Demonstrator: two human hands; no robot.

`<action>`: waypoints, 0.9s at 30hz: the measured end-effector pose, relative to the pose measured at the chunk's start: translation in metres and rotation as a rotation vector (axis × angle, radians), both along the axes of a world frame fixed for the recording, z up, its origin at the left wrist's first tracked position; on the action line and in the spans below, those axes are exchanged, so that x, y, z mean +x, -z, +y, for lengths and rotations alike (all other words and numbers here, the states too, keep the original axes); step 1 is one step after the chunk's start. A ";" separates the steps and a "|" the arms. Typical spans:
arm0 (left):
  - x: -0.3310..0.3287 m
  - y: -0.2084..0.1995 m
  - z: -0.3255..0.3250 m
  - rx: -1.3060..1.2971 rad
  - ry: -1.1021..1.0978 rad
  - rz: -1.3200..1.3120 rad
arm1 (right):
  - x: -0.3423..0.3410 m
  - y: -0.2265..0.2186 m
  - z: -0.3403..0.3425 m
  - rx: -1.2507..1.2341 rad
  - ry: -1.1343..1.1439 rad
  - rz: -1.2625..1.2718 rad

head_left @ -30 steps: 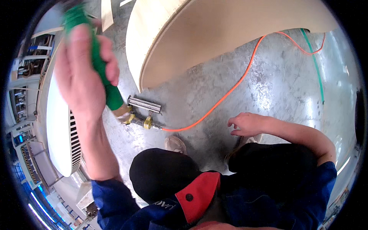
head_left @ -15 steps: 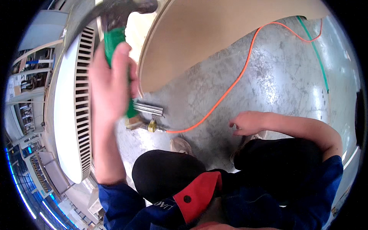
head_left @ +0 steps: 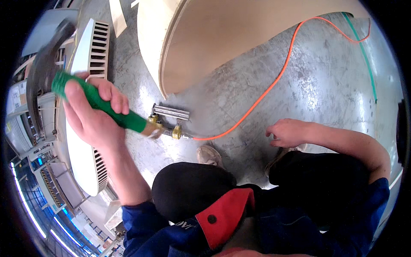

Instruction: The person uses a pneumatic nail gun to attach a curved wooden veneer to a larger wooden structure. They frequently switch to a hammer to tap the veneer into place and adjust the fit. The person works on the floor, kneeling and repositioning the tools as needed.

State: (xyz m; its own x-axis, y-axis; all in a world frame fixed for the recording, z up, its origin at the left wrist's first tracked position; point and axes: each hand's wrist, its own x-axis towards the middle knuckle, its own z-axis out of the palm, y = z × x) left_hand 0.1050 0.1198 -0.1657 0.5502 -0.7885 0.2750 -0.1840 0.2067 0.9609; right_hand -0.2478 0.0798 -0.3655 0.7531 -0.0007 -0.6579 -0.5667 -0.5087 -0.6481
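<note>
And round it swings: since the earlier frame the hammer (head_left: 94,98) tips from near upright, its dark head now pointing well left of the orange hose (head_left: 270,88)! The left hand (head_left: 96,126) clamps around the green handle, choked up toward the head, probably to keep that weight in check. Right of the hose, the right hand (head_left: 289,131) hangs loosely curled, fingers apart from the thumb, nothing visible in it, likely just idle. At the hose's left end lies an air tool (head_left: 171,112), presumably coupled there for its air. On the hose's far side curves a wooden panel (head_left: 231,38); far left of it, a slotted white panel (head_left: 79,154). Containers? None I can make out for certain.
</note>
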 end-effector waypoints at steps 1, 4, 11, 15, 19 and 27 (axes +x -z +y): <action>0.000 0.014 0.002 -0.078 0.000 0.067 | 0.001 -0.001 0.001 0.015 0.006 -0.002; -0.008 0.046 0.002 0.449 0.173 -0.185 | 0.007 -0.003 -0.004 0.014 -0.015 0.011; 0.002 0.037 0.011 0.173 -0.022 -0.063 | 0.009 0.000 -0.003 -0.001 0.000 -0.013; 0.000 0.026 -0.001 0.520 0.124 -0.113 | 0.002 -0.004 -0.007 0.001 0.011 -0.001; 0.003 0.011 0.010 0.087 -0.015 0.096 | 0.004 0.000 -0.003 -0.019 0.011 -0.049; 0.007 0.028 0.008 0.450 0.052 -0.073 | -0.003 0.001 -0.004 -0.002 0.002 -0.002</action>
